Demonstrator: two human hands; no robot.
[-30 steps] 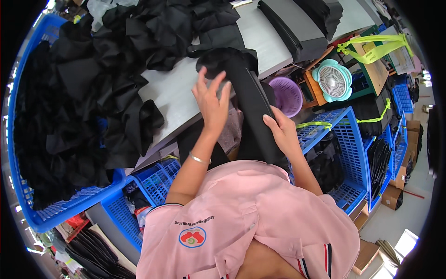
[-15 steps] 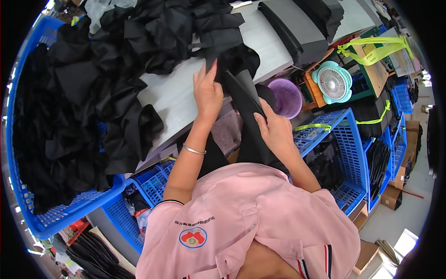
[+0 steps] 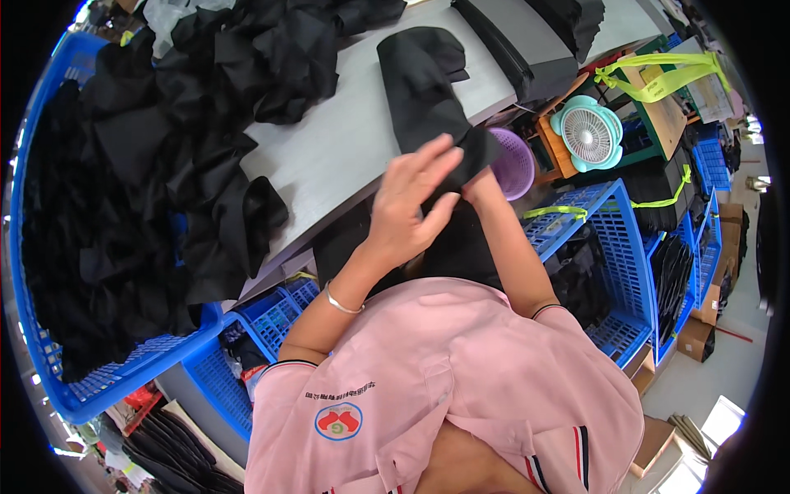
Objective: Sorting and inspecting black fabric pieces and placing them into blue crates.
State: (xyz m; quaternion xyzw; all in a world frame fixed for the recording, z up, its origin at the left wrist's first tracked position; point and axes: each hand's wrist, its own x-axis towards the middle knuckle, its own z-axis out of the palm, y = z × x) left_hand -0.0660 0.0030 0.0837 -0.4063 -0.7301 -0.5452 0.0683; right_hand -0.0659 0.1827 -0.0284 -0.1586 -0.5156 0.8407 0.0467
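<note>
A black fabric piece (image 3: 421,82) stretches from the worktable (image 3: 350,115) over its front edge to my hands. My left hand (image 3: 403,202), a silver bangle on its wrist, is spread and slightly blurred beside the near end of that piece. Its fingertips overlap the cloth in this view; whether they touch it I cannot tell. My right hand (image 3: 477,186) reaches under or into the near end, its fingers hidden by the fabric. Crumpled black fabric pieces (image 3: 280,66) are heaped on the table's left part.
A large blue crate (image 3: 140,362) full of black fabric stands at the left. Stacked grey and black sheets (image 3: 527,45) lie at the table's far right. Near my right arm are a purple basket (image 3: 512,165), a turquoise fan (image 3: 588,136) and another blue crate (image 3: 621,263).
My left hand has come back from the table toward me and spread its fingers. My right hand has gone from gripping the fabric's edge to under or inside the cloth, which now lies apart from the heap.
</note>
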